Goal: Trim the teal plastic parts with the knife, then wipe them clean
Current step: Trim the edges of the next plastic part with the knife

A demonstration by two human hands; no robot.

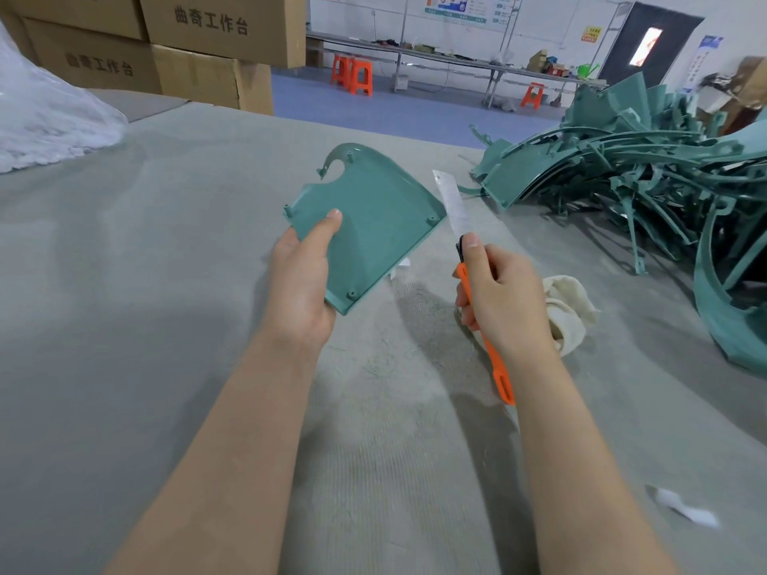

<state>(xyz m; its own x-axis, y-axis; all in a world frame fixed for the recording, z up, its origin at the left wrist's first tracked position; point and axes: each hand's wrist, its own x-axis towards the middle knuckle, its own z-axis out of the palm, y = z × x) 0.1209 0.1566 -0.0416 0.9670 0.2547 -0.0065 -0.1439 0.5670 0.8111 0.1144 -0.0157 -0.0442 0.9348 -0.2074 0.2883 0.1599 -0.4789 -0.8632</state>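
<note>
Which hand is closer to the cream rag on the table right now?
Right. The right hand, gripping the knife, sits just left of the rag and overlaps it in view. The left hand, holding the teal part, is farther left.

Both forearms reach up mid-frame. Left hand (301,280) pinches a part (373,230), thumb on top. Right hand (504,296) grips a knife (452,209).

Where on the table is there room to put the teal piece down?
Left of the left hand, the table is bare up to the white plastic bag. Between the forearms is free too. The right side is crowded: pile of teal parts, cloth.
</note>
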